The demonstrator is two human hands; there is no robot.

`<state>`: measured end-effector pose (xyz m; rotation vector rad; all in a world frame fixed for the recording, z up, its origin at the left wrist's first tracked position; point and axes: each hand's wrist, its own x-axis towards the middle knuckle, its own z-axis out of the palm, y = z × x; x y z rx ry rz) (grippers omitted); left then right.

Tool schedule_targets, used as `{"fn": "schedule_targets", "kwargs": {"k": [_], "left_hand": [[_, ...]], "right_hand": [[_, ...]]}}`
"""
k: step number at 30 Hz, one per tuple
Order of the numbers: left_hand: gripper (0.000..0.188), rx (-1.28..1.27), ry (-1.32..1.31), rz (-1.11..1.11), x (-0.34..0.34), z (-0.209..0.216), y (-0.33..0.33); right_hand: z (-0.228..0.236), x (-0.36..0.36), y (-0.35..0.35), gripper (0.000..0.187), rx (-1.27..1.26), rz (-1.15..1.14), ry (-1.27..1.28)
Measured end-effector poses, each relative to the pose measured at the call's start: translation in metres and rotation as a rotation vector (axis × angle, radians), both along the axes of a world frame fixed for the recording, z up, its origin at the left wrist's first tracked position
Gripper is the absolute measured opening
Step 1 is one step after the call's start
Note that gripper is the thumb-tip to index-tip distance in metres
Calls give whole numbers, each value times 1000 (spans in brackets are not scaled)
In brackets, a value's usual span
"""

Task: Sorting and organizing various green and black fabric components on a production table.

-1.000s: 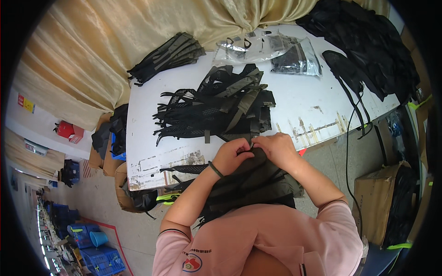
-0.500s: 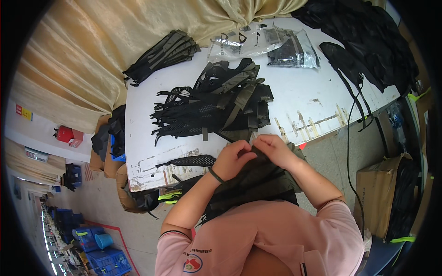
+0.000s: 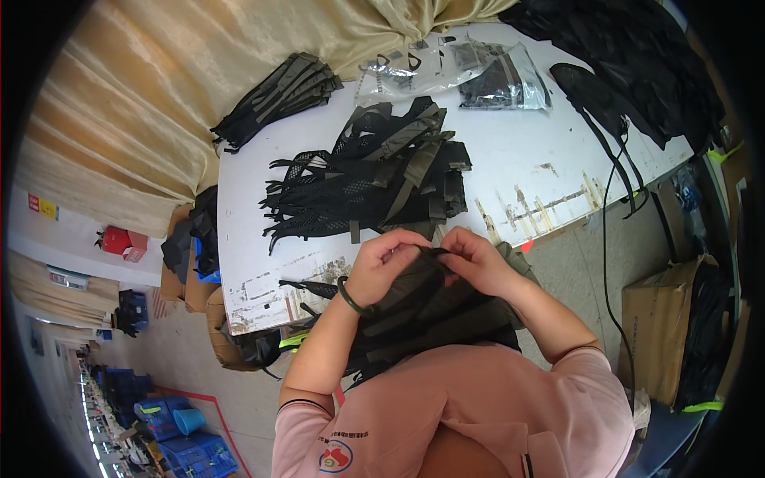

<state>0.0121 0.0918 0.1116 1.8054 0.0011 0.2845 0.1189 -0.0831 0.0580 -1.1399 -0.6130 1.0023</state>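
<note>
2 hands (image 3: 376,268), fingers (image 3: 463,256) pinching dark cloth (image 3: 410,296), mesh heap (image 3: 355,191), white table (image 3: 522,155)

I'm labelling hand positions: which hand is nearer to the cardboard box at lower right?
Right. The right hand is left of the box, apart from it; the left hand is farther left, beyond the right hand.

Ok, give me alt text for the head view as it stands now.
A person's left hand and right hand pinch dark cloth at the near edge of a white table. On it lie a black mesh pile, a dark bundle and clear plastic; a gold curtain hangs behind.
</note>
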Motion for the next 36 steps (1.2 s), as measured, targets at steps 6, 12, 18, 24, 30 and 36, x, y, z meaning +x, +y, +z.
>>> {"fn": "schedule_targets", "kwargs": {"k": [6,12,18,24,30,36], "left_hand": [[21,142,350,50,-1,-15,-5],[29,-34,450,95,-1,-13,0],[25,-424,510,48,-3,-17,-3],[22,-33,456,-333,-40,-32,28],[11,201,708,-352,-72,0,18],[24,797,795,-502,-86,-82,-25]], "right_hand": [[7,4,2,13,-176,-340,-482],[26,1,-3,9,-112,-190,-537],[18,14,-3,7,-118,13,-127],[37,58,-50,8,108,-92,118],[34,89,-93,18,-546,293,-543],[-3,122,2,29,-501,100,-614]]}}
